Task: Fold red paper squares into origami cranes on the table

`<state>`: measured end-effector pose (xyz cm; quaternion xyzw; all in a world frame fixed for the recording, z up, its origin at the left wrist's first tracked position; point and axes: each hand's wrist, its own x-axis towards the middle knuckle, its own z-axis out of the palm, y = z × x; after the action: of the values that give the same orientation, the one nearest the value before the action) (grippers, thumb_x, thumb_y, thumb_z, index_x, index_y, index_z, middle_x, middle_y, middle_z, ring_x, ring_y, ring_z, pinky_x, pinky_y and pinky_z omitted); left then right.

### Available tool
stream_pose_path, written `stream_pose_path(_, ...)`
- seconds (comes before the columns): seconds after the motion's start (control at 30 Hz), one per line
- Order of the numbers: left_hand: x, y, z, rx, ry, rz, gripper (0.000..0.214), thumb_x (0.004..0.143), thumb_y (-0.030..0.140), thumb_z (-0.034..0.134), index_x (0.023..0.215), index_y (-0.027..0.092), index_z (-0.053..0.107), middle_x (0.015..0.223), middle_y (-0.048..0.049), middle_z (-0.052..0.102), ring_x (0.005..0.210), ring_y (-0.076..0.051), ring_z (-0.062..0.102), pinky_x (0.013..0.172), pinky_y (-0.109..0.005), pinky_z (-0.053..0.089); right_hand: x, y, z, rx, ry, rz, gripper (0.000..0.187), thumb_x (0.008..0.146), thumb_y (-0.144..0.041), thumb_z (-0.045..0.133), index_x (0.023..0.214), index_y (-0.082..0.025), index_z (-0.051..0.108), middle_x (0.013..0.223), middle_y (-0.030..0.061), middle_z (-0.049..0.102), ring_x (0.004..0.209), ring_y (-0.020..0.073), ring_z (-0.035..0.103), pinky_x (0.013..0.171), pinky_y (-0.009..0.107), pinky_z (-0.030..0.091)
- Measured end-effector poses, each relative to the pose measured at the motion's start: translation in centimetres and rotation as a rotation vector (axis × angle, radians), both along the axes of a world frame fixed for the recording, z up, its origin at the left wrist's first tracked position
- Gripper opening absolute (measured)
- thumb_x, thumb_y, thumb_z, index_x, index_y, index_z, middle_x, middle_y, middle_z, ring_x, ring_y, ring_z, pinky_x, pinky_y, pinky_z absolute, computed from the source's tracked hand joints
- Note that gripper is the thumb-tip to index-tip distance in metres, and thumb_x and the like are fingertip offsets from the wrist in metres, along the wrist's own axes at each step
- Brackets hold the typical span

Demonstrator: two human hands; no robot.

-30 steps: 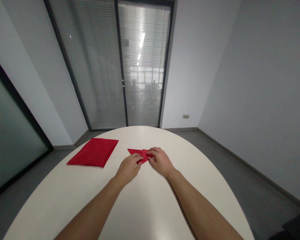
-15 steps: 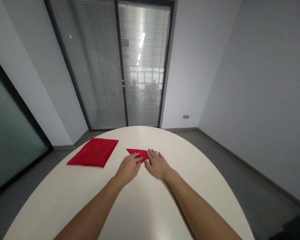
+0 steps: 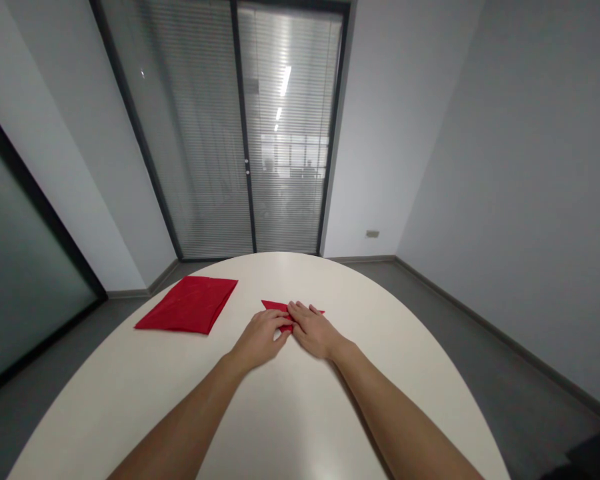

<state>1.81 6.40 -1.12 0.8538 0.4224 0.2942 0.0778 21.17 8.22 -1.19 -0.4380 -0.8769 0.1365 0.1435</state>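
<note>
Both hands press a small folded red napkin [image 3: 279, 307] flat on the table [image 3: 280, 413]. Left hand [image 3: 259, 339] and right hand [image 3: 314, 329], fingers extended, now cover most of it; previously exposed flap is creased. Napkin stack [image 3: 187, 304] lies left.

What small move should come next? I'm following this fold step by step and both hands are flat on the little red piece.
Probably slide the fingertips outward along the small red folded piece to press its crease. The left hand and right hand both lie flat on it on the white table, with only its far corners showing, so it looks folded over but not yet flattened.
</note>
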Motion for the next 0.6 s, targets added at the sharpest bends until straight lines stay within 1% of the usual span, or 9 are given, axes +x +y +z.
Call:
stream_pose_path(0.1,0.0,0.0,-0.1,0.016,0.011,0.016,0.026,0.093,0.025,0.058,0.113,0.026,0.074,0.119,-0.0068,0.072,0.11,-0.024,0.064,0.103,-0.041,0.046,0.0,0.0,0.1,-0.005,-0.031,-0.074,0.058,0.101,-0.032,0.032,0.154,-0.009,0.034,0.161,0.0156,0.029,0.151,0.0296,0.024,0.123,0.052,0.019)
stream_pose_path(0.17,0.0,0.0,-0.3,0.023,0.028,0.034,0.025,0.093,0.026,0.058,0.113,0.026,0.073,0.12,-0.0069,0.072,0.113,-0.024,0.063,0.105,-0.043,0.043,0.0,0.0,0.2,-0.012,-0.046,-0.127,0.06,0.101,-0.033,0.032,0.154,-0.006,0.033,0.161,0.0169,0.029,0.151,0.0309,0.023,0.122,0.051,0.02)
stream_pose_path(0.23,0.0,0.0,-0.5,0.015,0.049,0.064,0.025,0.093,0.026,0.057,0.114,0.025,0.072,0.123,-0.0072,0.071,0.116,-0.024,0.062,0.109,-0.047,0.039,0.0,0.1,0.2,-0.015,-0.053,-0.163,0.061,0.1,-0.032,0.034,0.154,-0.003,0.032,0.161,0.0189,0.029,0.151,0.0319,0.024,0.122,0.049,0.022)
stream_pose_path(0.3,0.0,0.0,-0.6,-0.005,0.063,0.109,0.026,0.093,0.027,0.057,0.115,0.025,0.071,0.127,-0.008,0.069,0.119,-0.025,0.061,0.112,-0.052,0.034,0.0,0.3,0.1,-0.014,-0.05,-0.178,0.062,0.1,-0.031,0.035,0.154,-0.002,0.033,0.16,0.0201,0.029,0.151,0.0323,0.024,0.122,0.048,0.023)
stream_pose_path(0.4,0.0,0.0,-0.9,-0.024,0.069,0.199,0.028,0.092,0.032,0.058,0.117,0.025,0.069,0.132,-0.0104,0.066,0.124,-0.027,0.058,0.115,-0.057,0.028,0.0,0.3,0.0,-0.015,-0.04,-0.184,0.063,0.098,-0.034,0.039,0.153,-0.002,0.034,0.16,0.02,0.03,0.151,0.0325,0.024,0.122,0.049,0.022)
stream_pose_path(0.5,0.0,0.0,-1.1,-0.003,0.082,0.281,0.033,0.089,0.036,0.062,0.121,0.026,0.067,0.136,-0.0113,0.064,0.128,-0.031,0.054,0.115,-0.06,0.025,0.0,0.2,0.0,-0.018,-0.033,-0.182,0.07,0.097,-0.044,0.043,0.154,-0.004,0.034,0.161,0.019,0.029,0.151,0.0335,0.022,0.122,0.049,0.021)
stream_pose_path(0.6,0.0,-0.1,-1.3,0.012,0.096,0.305,0.038,0.087,0.037,0.064,0.124,0.027,0.064,0.138,-0.0113,0.062,0.13,-0.033,0.051,0.115,-0.062,0.025,0.0,0.1,-0.1,-0.01,-0.028,-0.183,0.072,0.096,-0.048,0.044,0.154,-0.007,0.035,0.161,0.0173,0.028,0.151,0.034,0.022,0.122,0.049,0.02)
